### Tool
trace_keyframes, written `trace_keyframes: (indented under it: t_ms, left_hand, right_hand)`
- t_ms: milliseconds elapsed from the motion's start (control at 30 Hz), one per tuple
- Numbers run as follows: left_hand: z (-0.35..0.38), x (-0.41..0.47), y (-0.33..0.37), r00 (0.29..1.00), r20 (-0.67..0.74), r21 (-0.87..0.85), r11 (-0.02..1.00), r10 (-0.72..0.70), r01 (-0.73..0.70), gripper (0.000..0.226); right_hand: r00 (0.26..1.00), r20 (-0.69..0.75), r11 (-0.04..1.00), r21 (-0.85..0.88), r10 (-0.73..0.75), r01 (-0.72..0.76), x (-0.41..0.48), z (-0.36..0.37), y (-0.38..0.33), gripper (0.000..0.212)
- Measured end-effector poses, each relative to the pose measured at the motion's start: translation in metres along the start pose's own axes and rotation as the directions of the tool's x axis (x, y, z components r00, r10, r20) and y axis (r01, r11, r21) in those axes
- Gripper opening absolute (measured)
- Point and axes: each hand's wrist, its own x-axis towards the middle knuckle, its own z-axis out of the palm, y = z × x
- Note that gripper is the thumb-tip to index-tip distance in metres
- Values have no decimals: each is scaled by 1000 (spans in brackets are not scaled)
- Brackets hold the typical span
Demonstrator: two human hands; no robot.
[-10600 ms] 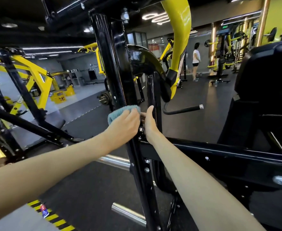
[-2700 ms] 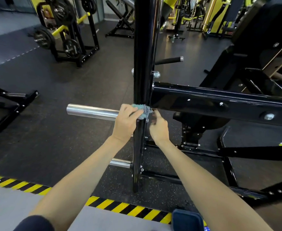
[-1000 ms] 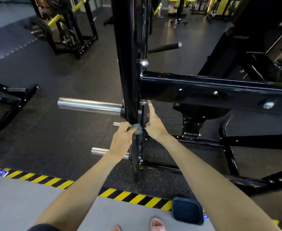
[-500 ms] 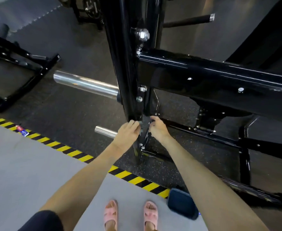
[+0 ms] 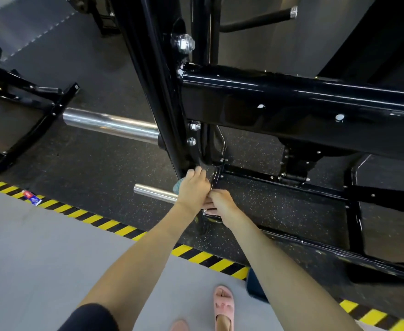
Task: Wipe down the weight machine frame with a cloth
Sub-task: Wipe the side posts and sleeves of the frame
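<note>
- Head view, the only 1 on offer: both arms reach down and forward, and the 2 hands meet low on the weight machine frame [image 5: 162,103], right at the foot of its black upright.
- The left hand [image 5: 192,191] is wrapped over the cloth [image 5: 178,185], fingers curled, pressing it to the post. Only a teal corner peeks out on the hand's outer side.
- The right hand [image 5: 223,202] sits just beside it and a touch nearer, fingers tucked under the left wrist at the post's base. Gripping steel, pinching cloth, or only steadying? Cannot tell from here.
- Just left of the left hand, a short chrome peg [image 5: 153,192] juts out. Further ahead and left lies a longer chrome sleeve [image 5: 111,127]. Ahead and right of the hands runs the glossy crossbeam [image 5: 291,101].
- Nearer than the hands: striped hazard tape [image 5: 90,215] and pink sandals [image 5: 223,304].
- Handling call: the cloth looks soft, light and floppy, so it wants bunching in the palm, not a fingertip pinch. The frame looks like rigid, fixed steel with glossy, likely slick paint, and should take firm pressure. Bolts and brackets near the base could snag the fabric.
</note>
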Motion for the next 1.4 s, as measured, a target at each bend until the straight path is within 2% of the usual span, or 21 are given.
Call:
trace_keyframes:
  t_ms: [67, 100, 133, 167, 200, 233, 267, 300, 333, 433, 533, 633, 733, 900, 1100, 1233, 1300, 1400]
  left_hand:
    - [10, 1, 9, 990, 140, -94, 995, -8, 21, 21]
    - [13, -5, 8, 978, 203, -195, 978, -40, 80, 22]
    - [18, -12, 9, 963, 250, -380, 905, -100, 193, 22]
    - [21, -23, 7, 929, 324, -608, 714, -178, 348, 24]
    - [24, -33, 4, 858, 468, -795, 325, -209, 513, 28]
    - [25, -43, 0, 778, 614, -789, -111, -133, 604, 32]
    - [27, -55, -4, 717, 697, -646, -421, 16, 637, 34]
    - [27, -67, -7, 691, 705, -488, -599, 159, 635, 32]
    - [27, -78, -9, 691, 677, -397, -665, 254, 633, 28]
    - [20, -107, -13, 753, 556, -348, -724, 353, 596, 20]
    - [18, -130, -15, 794, 510, -353, -762, 329, 543, 21]
    - [24, -152, -21, 821, 495, -335, -810, 282, 481, 30]
    - [26, -172, -32, 842, 474, -360, -815, 259, 454, 35]
    - [28, -202, -44, 855, 462, -455, -765, 235, 456, 30]
    - [29, -229, -52, 823, 434, -593, -572, 366, 567, 27]
    - [28, -234, -51, 869, 438, -646, -592, 229, 482, 34]
    - [24, -235, -49, 891, 423, -712, -548, 166, 439, 40]
    - [15, -238, -47, 917, 343, -821, -411, 201, 397, 41]
  right_hand:
    - [999, -24, 999, -23, 35, -36, -9, -10, 10, 25]
    - [997, -52, 998, -15, 57, -58, -14, -17, 17, 28]
    - [993, -84, 997, 9, 77, -77, -19, -23, 23, 29]
    - [989, -111, 995, 46, 95, -91, -24, -27, 29, 30]
    - [987, -123, 992, 85, 106, -96, -31, -29, 34, 31]
    - [987, -122, 988, 122, 107, -92, -35, -29, 39, 32]
    - [989, -112, 985, 157, 95, -77, -39, -26, 43, 35]
    - [992, -100, 981, 185, 72, -53, -44, -21, 46, 40]
    - [995, -85, 976, 217, 44, -25, -49, -15, 49, 45]
    - [999, 26, 965, 260, -35, 27, -67, 6, 58, 47]
    - [988, 136, 963, 266, -74, 36, -89, 26, 67, 28]
    - [986, 146, 965, 261, -76, 36, -103, 43, 76, 20]
    - [992, 93, 977, 202, -91, 70, -112, 58, 83, 25]
    - [990, -28, 983, 117, -139, 142, -128, 83, 89, 15]
    - [985, -57, 950, 259, -166, 175, -140, 95, 98, 24]
    - [981, -125, 955, 239, -149, 175, -143, 97, 103, 23]
    - [990, -62, 962, 237, -123, 135, -146, 98, 102, 24]
    - [990, 87, 956, 284, -107, 78, -149, 105, 103, 39]
